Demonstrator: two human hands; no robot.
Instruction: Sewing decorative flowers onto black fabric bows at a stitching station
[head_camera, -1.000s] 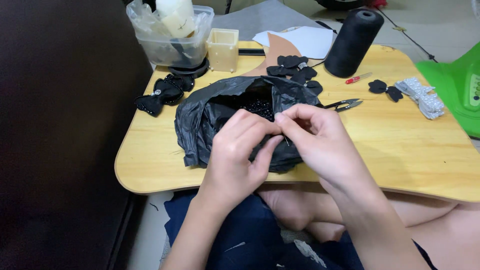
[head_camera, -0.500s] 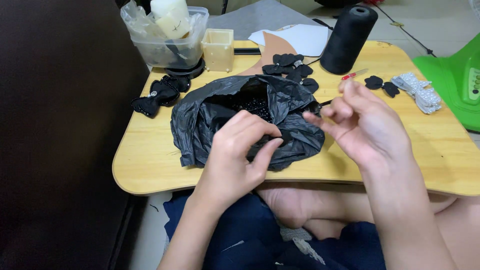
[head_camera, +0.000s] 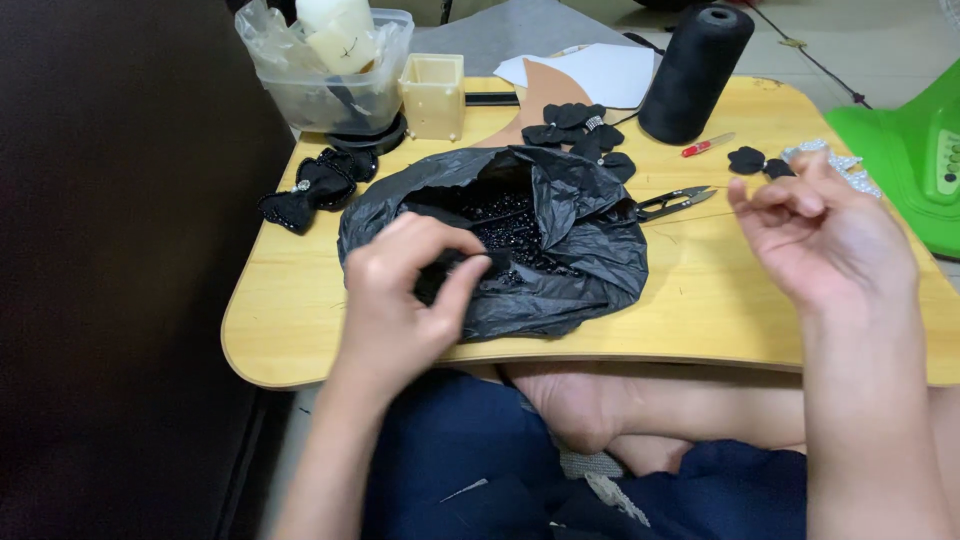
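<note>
My left hand (head_camera: 405, 300) rests on the near edge of a crumpled black plastic bag (head_camera: 570, 250) and pinches a small black fabric piece (head_camera: 445, 268) between thumb and fingers. The bag lies open on a low wooden table (head_camera: 300, 330), with small black beads (head_camera: 510, 225) inside. My right hand (head_camera: 825, 235) is raised over the table's right side, well clear of the bag. Its thumb and fingertips are pinched together, and anything between them is too small to see.
Thread snips (head_camera: 672, 202) lie just right of the bag. Behind are a large black thread cone (head_camera: 697, 72), black fabric bows (head_camera: 320, 185), black petals (head_camera: 580, 128), a clear plastic tub (head_camera: 325, 75), a small cream box (head_camera: 433, 95) and white paper (head_camera: 610, 70). A green object (head_camera: 915, 130) stands at right.
My right hand has drawn away from my left hand and the bag, moving right and up. My left hand stays on the bag, still pinching the black piece.
</note>
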